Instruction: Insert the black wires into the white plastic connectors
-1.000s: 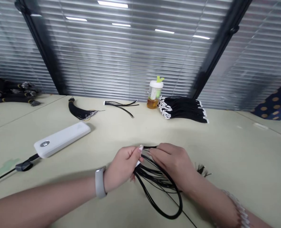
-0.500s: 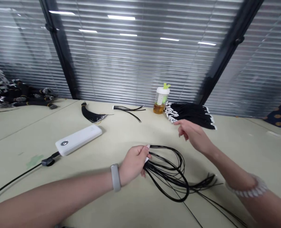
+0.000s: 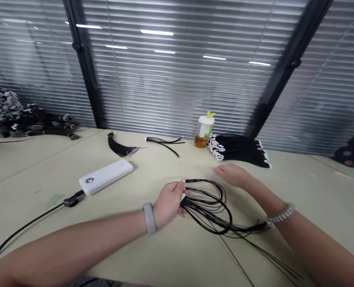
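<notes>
My left hand [image 3: 170,200] is closed on the white-ended side of a bundle of looped black cables [image 3: 221,215], whose loops lie to the right of it over the table. The cables' loose ends run toward the lower right, partly under my right forearm. Above the loops, near the table's middle, is my right hand [image 3: 229,173]. Its fingers point left and look pressed together; anything between them is too small to make out. Beyond it lies a stack of black cables with white connectors [image 3: 239,149].
A bottle of amber liquid [image 3: 202,133] stands beside the stack. A white power bank [image 3: 105,176] with a black cord lies at left. Behind are a few thin cables [image 3: 162,141], a curved black bundle [image 3: 120,148] and, far left, piled bundles [image 3: 42,121].
My right hand has moved down and left from the stack, toward the loops, and its fingers have drawn together. My left hand keeps its hold. The view has shifted slightly.
</notes>
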A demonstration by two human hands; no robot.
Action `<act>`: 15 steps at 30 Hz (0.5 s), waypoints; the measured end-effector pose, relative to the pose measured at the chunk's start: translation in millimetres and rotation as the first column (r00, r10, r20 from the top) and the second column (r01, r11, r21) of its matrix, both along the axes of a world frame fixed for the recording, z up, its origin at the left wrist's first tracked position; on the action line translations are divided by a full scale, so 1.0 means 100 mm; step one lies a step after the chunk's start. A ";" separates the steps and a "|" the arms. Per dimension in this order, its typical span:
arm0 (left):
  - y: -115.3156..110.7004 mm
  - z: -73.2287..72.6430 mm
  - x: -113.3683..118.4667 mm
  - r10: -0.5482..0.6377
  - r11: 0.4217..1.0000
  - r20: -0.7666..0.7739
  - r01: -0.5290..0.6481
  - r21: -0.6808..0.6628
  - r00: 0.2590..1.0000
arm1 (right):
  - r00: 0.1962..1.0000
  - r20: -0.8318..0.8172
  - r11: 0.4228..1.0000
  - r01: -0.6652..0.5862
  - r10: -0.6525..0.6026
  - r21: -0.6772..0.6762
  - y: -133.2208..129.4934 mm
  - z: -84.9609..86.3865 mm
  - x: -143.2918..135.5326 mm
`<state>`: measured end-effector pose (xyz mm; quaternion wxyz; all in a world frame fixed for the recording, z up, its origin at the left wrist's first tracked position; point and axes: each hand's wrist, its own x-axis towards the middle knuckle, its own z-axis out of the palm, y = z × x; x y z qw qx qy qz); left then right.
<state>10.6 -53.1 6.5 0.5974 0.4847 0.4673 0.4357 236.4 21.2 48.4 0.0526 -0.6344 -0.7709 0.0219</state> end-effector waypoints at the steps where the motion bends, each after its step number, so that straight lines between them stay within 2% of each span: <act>1: 0.00 0.00 0.00 0.001 1.000 0.004 -0.001 -0.003 1.000 | 1.000 0.011 1.000 -0.012 0.012 0.019 -0.08 0.06 0.00; 5: 0.00 0.01 -0.01 0.003 1.000 0.034 -0.002 -0.018 0.999 | 0.996 0.010 0.992 -0.088 0.087 0.094 -0.55 0.29 -0.07; 6: 0.00 0.01 -0.01 0.005 1.000 0.044 -0.004 -0.022 0.999 | 0.990 -0.004 0.987 -0.143 0.143 0.080 -0.67 0.32 -0.10; 7: 0.00 0.01 -0.01 0.008 1.000 0.052 -0.006 -0.025 0.999 | 0.966 -0.045 0.966 -0.254 0.256 0.042 -0.77 0.33 -0.13; 10: -0.01 0.03 -0.01 0.013 0.999 0.061 -0.011 -0.032 0.998 | 0.917 -0.103 0.922 -0.387 0.386 0.003 -0.99 0.29 -0.20; 15: -0.04 0.04 0.00 0.008 0.999 -0.004 -0.008 -0.035 1.000 | 0.875 -0.302 0.900 -0.424 0.377 -0.103 -1.10 0.18 -0.25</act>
